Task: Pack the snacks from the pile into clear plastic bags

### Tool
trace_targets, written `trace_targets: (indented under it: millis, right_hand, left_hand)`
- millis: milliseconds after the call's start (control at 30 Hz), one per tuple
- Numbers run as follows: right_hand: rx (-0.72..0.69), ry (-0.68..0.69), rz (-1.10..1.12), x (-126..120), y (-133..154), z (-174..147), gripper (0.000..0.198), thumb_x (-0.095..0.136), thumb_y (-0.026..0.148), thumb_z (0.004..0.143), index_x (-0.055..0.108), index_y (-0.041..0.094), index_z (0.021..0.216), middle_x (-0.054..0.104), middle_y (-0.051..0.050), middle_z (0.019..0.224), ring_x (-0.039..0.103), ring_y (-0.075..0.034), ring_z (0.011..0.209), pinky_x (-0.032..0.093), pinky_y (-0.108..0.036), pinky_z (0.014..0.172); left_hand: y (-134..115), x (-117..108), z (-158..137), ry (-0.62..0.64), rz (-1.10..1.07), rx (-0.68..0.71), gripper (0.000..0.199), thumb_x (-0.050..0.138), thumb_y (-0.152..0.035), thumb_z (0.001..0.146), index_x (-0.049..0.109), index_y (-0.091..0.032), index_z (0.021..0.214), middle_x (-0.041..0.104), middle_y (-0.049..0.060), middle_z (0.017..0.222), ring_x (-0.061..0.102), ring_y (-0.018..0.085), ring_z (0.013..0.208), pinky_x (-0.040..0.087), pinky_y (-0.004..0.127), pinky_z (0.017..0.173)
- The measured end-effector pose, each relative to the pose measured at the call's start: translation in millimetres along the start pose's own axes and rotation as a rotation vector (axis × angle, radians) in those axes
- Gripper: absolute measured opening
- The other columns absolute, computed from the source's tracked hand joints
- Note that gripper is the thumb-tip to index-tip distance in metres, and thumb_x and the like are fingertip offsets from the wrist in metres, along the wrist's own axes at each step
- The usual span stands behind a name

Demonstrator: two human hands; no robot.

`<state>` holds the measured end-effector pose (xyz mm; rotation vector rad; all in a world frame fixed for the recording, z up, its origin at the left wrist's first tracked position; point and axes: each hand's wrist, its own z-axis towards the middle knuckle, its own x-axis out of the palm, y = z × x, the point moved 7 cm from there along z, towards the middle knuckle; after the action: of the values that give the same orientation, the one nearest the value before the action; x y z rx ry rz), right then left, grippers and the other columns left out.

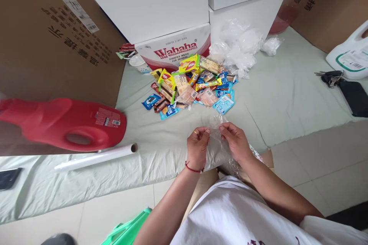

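Note:
Between my two hands stretches a clear plastic bag, thin and crinkled, hanging down toward my lap. My left hand, with a ring and a red cord bracelet at the wrist, pinches one side of it. The other side is pinched by the thumb and fingers of my right hand. Just beyond my hands lies a heap of small wrapped snacks in yellow, blue, brown and clear packets. A bunch of crumpled clear plastic bags rests behind the heap to the right.
A red jug and a white roll lie at the left. Behind the snacks is a Wahaha carton. Brown cardboard boxes flank the cloth. Keys, a black phone-like object and a white jug are at right.

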<state>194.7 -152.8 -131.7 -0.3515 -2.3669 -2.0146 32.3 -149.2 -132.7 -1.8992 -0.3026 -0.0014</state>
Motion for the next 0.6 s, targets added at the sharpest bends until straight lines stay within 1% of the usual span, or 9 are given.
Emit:
trace_targets:
  millis: [100, 167, 233, 300, 367, 400, 467, 533, 600]
  right_hand:
    - [-0.041, -0.125, 0.044, -15, 4, 3, 0.028, 0.065, 0.052, 0.091, 0.063, 0.023, 0.092, 0.065, -0.002, 0.089, 0.060, -0.015, 0.077, 0.054, -0.028, 0.068]
    - [-0.036, -0.175, 0.114, -22, 5, 5, 0.029, 0.065, 0.052, 0.091, 0.059, 0.024, 0.091, 0.065, -0.002, 0.092, 0.062, -0.016, 0.080, 0.057, -0.029, 0.069]
    - [0.001, -0.189, 0.220, -25, 4, 5, 0.029, 0.070, 0.051, 0.089, 0.058, 0.024, 0.089, 0.065, -0.001, 0.089, 0.062, -0.015, 0.076, 0.056, -0.027, 0.066]
    - [0.065, -0.189, 0.347, -27, 1, 4, 0.032, 0.077, 0.049, 0.083, 0.059, 0.023, 0.086, 0.064, 0.000, 0.084, 0.061, -0.013, 0.072, 0.055, -0.025, 0.062]
    - [0.143, -0.178, 0.459, -29, -1, 2, 0.036, 0.086, 0.046, 0.074, 0.060, 0.022, 0.085, 0.064, 0.001, 0.080, 0.058, -0.011, 0.067, 0.052, -0.022, 0.057]
    - [0.184, -0.166, 0.494, -31, -2, 2, 0.039, 0.089, 0.044, 0.070, 0.061, 0.022, 0.084, 0.063, 0.002, 0.078, 0.057, -0.010, 0.064, 0.050, -0.020, 0.054]
    - [0.252, -0.128, 0.508, -36, -3, 3, 0.043, 0.093, 0.042, 0.064, 0.062, 0.020, 0.083, 0.062, 0.003, 0.073, 0.053, -0.008, 0.059, 0.045, -0.016, 0.049]
    - [0.278, -0.095, 0.441, -45, -1, 10, 0.044, 0.094, 0.044, 0.062, 0.063, 0.020, 0.082, 0.062, 0.003, 0.072, 0.051, -0.007, 0.058, 0.040, -0.015, 0.046]
    - [0.256, -0.069, 0.301, -56, 2, 24, 0.044, 0.092, 0.048, 0.063, 0.063, 0.020, 0.080, 0.064, 0.002, 0.072, 0.051, -0.008, 0.058, 0.039, -0.016, 0.044]
  left_hand:
    - [1, -9, 1, -0.048, -0.128, -0.049, 0.035, 0.086, -0.043, 0.071, 0.063, -0.020, 0.085, 0.069, 0.000, 0.083, 0.060, 0.011, 0.075, 0.046, 0.021, 0.067]
    - [2, -13, 2, -0.041, -0.251, -0.107, 0.038, 0.086, -0.042, 0.072, 0.058, -0.022, 0.087, 0.071, 0.001, 0.088, 0.066, 0.013, 0.083, 0.052, 0.025, 0.074]
    - [4, -17, 7, -0.032, -0.365, -0.164, 0.037, 0.085, -0.038, 0.074, 0.055, -0.023, 0.088, 0.071, 0.000, 0.086, 0.069, 0.015, 0.084, 0.056, 0.029, 0.076]
    - [4, -27, 16, -0.057, -0.439, -0.189, 0.033, 0.082, -0.032, 0.076, 0.052, -0.022, 0.084, 0.068, -0.001, 0.079, 0.069, 0.015, 0.078, 0.057, 0.030, 0.074]
    - [0, -43, 27, -0.115, -0.377, -0.155, 0.032, 0.077, -0.027, 0.077, 0.046, -0.021, 0.078, 0.059, -0.004, 0.069, 0.062, 0.011, 0.064, 0.054, 0.025, 0.065]
    - [-4, -52, 33, -0.144, -0.300, -0.121, 0.031, 0.074, -0.026, 0.077, 0.043, -0.021, 0.077, 0.054, -0.005, 0.065, 0.056, 0.008, 0.056, 0.050, 0.022, 0.058]
    - [-12, -69, 43, -0.193, -0.122, -0.047, 0.029, 0.069, -0.026, 0.079, 0.040, -0.022, 0.079, 0.048, -0.008, 0.063, 0.042, 0.005, 0.045, 0.037, 0.016, 0.047]
    - [-20, -83, 52, -0.223, 0.014, 0.015, 0.024, 0.064, -0.029, 0.082, 0.041, -0.024, 0.085, 0.047, -0.009, 0.064, 0.035, 0.006, 0.042, 0.027, 0.016, 0.042]
    - [-28, -93, 62, -0.240, 0.139, 0.083, 0.018, 0.061, -0.032, 0.085, 0.045, -0.025, 0.089, 0.046, -0.009, 0.063, 0.036, 0.007, 0.042, 0.027, 0.017, 0.042]
